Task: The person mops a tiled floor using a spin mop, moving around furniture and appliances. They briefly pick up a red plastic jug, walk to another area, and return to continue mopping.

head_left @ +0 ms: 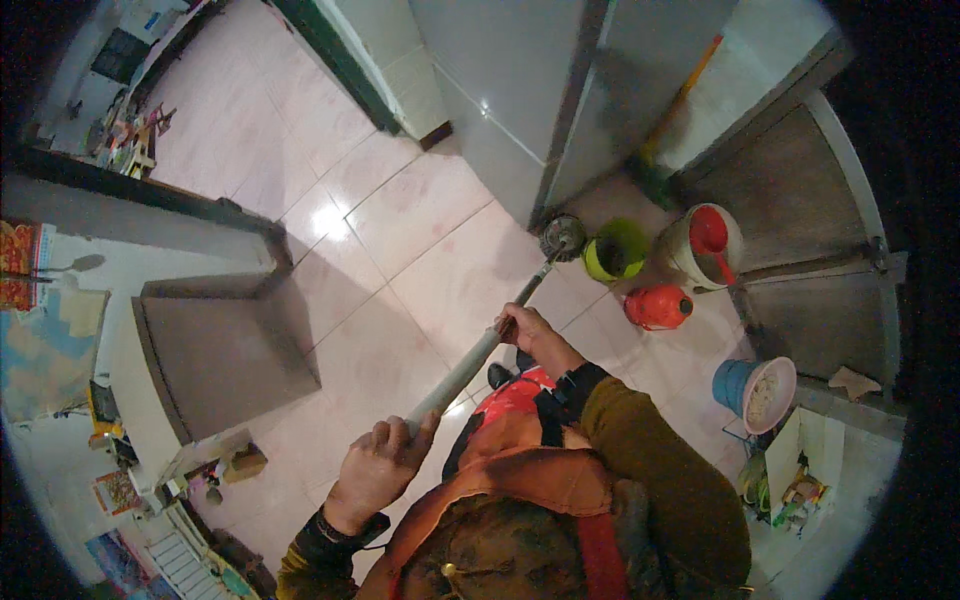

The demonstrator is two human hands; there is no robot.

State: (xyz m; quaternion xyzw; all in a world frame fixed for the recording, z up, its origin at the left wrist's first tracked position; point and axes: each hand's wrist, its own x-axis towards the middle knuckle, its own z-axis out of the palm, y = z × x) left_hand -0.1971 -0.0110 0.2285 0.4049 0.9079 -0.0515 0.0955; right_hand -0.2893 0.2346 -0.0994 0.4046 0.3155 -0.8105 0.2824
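Note:
A long pale handle (468,366) runs up and to the right from my hands; at its far end is a round, dark grey mop head (563,238). My left hand (383,467) is wrapped round the upper, nearer end of this mop. Farther along the shaft, my right hand (530,335) grips it with closed fingers. The mop head rests low by the foot of a grey wall corner, just left of a yellow-green bucket (615,250). Whether it touches the bucket cannot be made out.
Beside that bucket stand a red plastic container (658,307) and a white bucket (681,246) with a red dipper (708,230). A broom (655,172) leans behind them. A blue bucket with a basin (768,396) sits nearer right. Pale tiles (430,255) cover the floor.

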